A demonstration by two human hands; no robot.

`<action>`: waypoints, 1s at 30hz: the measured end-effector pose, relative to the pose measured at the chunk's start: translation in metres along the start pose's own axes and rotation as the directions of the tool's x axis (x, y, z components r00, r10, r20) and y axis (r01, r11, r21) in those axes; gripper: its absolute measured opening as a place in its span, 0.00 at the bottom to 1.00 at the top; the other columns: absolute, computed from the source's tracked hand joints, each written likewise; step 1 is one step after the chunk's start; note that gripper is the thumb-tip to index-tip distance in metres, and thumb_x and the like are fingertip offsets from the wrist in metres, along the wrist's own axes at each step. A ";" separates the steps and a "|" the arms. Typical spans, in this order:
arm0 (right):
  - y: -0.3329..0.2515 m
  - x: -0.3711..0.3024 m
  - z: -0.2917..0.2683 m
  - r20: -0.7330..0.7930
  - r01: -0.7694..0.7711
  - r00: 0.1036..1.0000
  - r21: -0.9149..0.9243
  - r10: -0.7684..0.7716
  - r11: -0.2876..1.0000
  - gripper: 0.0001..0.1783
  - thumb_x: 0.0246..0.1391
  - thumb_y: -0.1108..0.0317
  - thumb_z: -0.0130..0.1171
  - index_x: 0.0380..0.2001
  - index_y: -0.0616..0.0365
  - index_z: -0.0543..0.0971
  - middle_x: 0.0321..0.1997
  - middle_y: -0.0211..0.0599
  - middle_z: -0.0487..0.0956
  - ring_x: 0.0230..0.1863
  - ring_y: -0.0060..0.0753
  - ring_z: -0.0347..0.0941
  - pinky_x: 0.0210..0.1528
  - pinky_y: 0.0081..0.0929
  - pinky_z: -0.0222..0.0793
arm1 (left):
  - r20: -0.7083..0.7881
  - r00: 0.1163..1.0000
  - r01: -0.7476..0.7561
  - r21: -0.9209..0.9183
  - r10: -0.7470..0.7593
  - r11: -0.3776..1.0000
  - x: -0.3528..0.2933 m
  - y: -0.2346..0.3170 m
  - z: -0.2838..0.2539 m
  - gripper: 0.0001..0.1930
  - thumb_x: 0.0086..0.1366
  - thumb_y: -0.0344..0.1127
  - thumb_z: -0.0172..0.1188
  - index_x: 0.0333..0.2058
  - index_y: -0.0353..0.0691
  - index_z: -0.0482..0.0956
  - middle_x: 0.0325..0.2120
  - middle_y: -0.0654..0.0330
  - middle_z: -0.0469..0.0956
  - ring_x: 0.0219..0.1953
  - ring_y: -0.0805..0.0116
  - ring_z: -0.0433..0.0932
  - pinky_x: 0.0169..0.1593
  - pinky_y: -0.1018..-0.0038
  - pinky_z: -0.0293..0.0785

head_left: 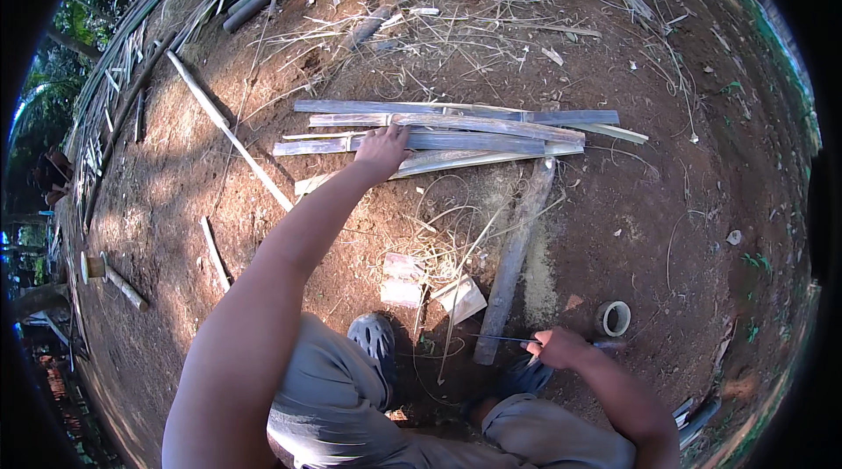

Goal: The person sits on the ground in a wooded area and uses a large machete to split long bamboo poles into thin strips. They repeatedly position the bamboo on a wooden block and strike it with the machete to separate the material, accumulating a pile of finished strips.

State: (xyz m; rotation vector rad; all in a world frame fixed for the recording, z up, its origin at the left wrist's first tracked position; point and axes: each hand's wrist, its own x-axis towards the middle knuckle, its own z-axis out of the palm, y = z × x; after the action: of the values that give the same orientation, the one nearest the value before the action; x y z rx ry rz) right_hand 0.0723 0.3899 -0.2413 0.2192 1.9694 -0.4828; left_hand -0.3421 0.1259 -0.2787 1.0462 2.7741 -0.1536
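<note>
Several split bamboo slats [491, 144] lie in a loose stack across the ground in front of me, some grey-skinned, some pale. My left hand [383, 151] reaches out to them, its fingers curled over a bamboo slat near the front of the stack; the undersides of the fingers are hidden. Low on the right, my right hand [560, 349] is closed around the handle of a knife. The thin dark knife blade [504, 339] points left, across the near end of a bamboo pole [512, 272]. That pole runs away from me, its far end against the slats.
Thin shavings [430, 263] and flat wood pieces [458, 298] lie between my feet. A short bamboo ring [613, 318] stands right of my right hand. Farther left are a long pale strip [230, 131] and a short bamboo piece [125, 287]. Bamboo poles [254, 4] are piled at the back.
</note>
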 end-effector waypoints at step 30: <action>-0.105 -0.068 -0.128 -0.912 0.778 0.411 0.340 -0.019 0.528 0.17 0.60 0.55 0.62 0.36 0.61 0.80 0.17 0.24 0.70 0.18 0.17 0.63 0.22 0.26 0.60 | -0.726 0.687 -0.253 -0.298 -0.046 0.921 -0.115 0.048 -0.280 0.12 0.70 0.35 0.51 0.46 0.34 0.72 0.32 0.41 0.78 0.35 0.39 0.77 0.39 0.52 0.71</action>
State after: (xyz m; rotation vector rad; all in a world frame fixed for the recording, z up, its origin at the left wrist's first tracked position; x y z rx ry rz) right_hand -0.0424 0.3540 -0.1082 0.5052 2.6599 -1.9355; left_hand -0.2604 0.1311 0.0170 1.3664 3.1526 1.0034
